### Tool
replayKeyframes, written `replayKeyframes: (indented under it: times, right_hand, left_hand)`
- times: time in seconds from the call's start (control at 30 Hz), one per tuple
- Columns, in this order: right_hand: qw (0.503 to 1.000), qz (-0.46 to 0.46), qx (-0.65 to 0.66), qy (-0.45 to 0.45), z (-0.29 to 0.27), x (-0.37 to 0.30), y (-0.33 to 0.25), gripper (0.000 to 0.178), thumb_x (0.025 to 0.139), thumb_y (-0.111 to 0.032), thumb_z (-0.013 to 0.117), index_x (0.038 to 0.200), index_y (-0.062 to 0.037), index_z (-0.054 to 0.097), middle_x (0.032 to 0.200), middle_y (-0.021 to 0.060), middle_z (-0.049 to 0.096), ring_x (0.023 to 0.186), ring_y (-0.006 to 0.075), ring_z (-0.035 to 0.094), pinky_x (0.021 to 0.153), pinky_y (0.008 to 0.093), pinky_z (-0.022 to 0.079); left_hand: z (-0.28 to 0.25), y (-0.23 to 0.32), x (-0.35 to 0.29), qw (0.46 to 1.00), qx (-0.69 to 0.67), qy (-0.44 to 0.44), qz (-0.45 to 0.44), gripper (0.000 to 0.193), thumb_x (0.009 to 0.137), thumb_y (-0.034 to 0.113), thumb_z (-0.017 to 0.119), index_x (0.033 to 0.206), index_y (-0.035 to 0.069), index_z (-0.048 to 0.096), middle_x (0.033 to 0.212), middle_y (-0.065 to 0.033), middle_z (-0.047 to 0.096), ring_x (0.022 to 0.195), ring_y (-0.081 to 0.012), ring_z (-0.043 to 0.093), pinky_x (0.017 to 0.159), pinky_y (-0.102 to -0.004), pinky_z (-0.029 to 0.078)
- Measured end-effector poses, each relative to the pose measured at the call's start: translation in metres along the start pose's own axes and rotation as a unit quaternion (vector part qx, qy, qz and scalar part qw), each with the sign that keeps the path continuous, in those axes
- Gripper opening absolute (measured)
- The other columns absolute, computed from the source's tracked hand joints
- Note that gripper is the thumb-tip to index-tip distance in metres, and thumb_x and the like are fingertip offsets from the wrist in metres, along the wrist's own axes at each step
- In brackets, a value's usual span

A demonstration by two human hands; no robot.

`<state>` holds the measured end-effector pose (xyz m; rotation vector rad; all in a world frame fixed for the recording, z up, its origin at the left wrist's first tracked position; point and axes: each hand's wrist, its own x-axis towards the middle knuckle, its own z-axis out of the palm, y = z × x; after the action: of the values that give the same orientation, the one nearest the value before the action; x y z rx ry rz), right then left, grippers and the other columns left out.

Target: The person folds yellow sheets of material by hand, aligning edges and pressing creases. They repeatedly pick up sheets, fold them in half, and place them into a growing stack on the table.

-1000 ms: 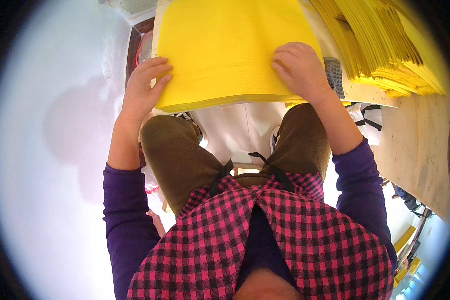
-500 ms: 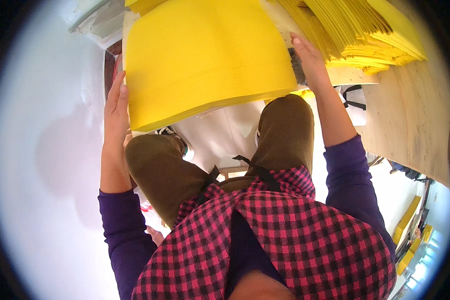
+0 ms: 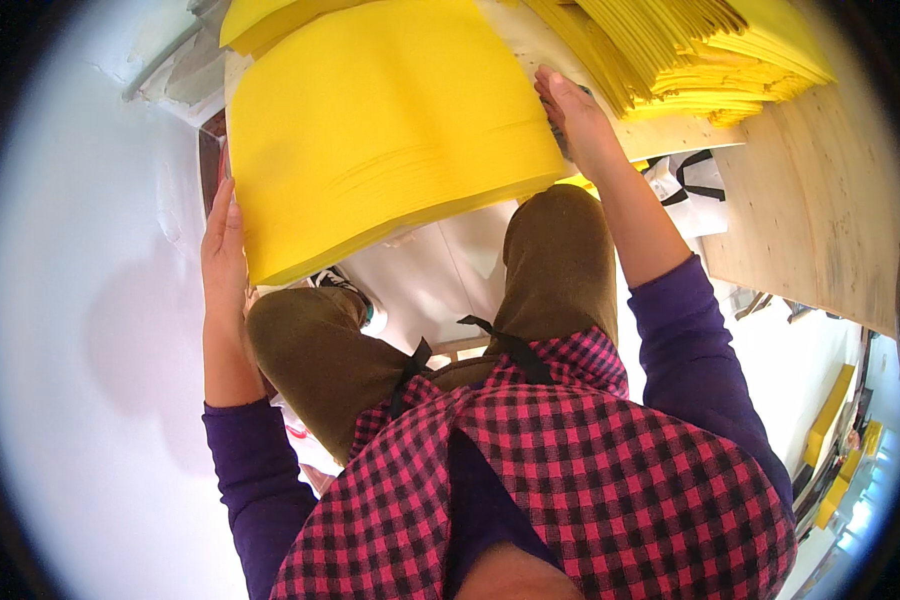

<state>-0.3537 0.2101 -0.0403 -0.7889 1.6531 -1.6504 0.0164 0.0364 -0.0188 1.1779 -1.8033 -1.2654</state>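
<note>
A broad stack of flat yellow sheets, with soft felt-like faces, lies on the wooden table before me, its near edge reaching out over my knees. Along its left side, my left hand is upright and flat, fingers stretched out at the near left corner. My right hand stands against the right edge, fingers extended and palm turned inward. Neither hand is wrapped around anything. A small dark object is partly hidden behind the right fingers, and I cannot make out what it is.
More folded yellow sheets are piled at the far right. Another yellow stack sits behind the first. A plywood board extends on the right, with a white bag with black straps beside it. A white wall stands close on the left.
My right hand has moved inward to the stack's right edge. My left hand has come slightly nearer to me along the left side. The view has shifted a little.
</note>
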Motion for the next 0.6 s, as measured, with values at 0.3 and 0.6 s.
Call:
replayKeyframes:
  times: [0.3, 0.6]
  right_hand:
    - [0.999, -0.013, -0.014, -0.043, 0.007, 0.002, 0.012, 0.062, 0.098, -0.041, 0.041, 0.141, 0.0032, 0.030, 0.142, 0.0139, 0.038, 0.131, 0.0215, 0.036, 0.108, 0.0304, 0.027]
    - [0.997, -0.040, -0.054, 0.039, -0.003, -0.011, 0.004, 0.054, 0.098, -0.037, 0.042, 0.136, 0.0026, 0.040, 0.135, 0.0144, 0.046, 0.128, 0.0213, 0.041, 0.106, 0.0319, 0.030]
  left_hand:
    - [0.003, -0.010, 0.003, 0.999, -0.038, 0.006, -0.001, 0.044, 0.098, 0.025, 0.046, 0.137, 0.005, 0.043, 0.140, -0.0113, 0.044, 0.128, -0.0202, 0.042, 0.104, -0.0301, 0.033]
    - [0.012, 0.033, 0.007, 0.969, 0.154, -0.014, 0.193, 0.039, 0.096, 0.016, 0.046, 0.134, 0.006, 0.047, 0.142, -0.0134, 0.041, 0.135, -0.0241, 0.032, 0.109, -0.0338, 0.026]
